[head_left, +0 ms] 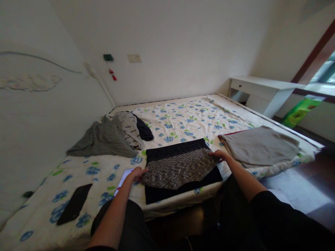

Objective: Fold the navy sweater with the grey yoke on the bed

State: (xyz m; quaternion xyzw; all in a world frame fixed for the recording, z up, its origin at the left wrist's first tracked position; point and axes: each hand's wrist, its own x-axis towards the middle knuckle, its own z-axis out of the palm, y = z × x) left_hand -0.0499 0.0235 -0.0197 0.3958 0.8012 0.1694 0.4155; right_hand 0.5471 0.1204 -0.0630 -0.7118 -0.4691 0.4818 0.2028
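Observation:
A dark knitted garment (178, 169), speckled brown-grey with black bands at its far and near edges, lies partly folded in front of me at the bed's near edge. My left hand (138, 173) pinches its left side. On the opposite side, my right hand (219, 156) grips the right edge between thumb and fingers. Between the two hands the speckled part is spread out over the black cloth. Partly behind my left forearm lies a phone (122, 181) with a lit screen.
A flower-patterned sheet covers the bed (180, 118). Rumpled grey clothes (104, 139) lie at left, a folded beige garment (261, 144) at right. A black flat object (75, 204) rests near front left. Beyond the bed's right side stands a white desk (261, 90).

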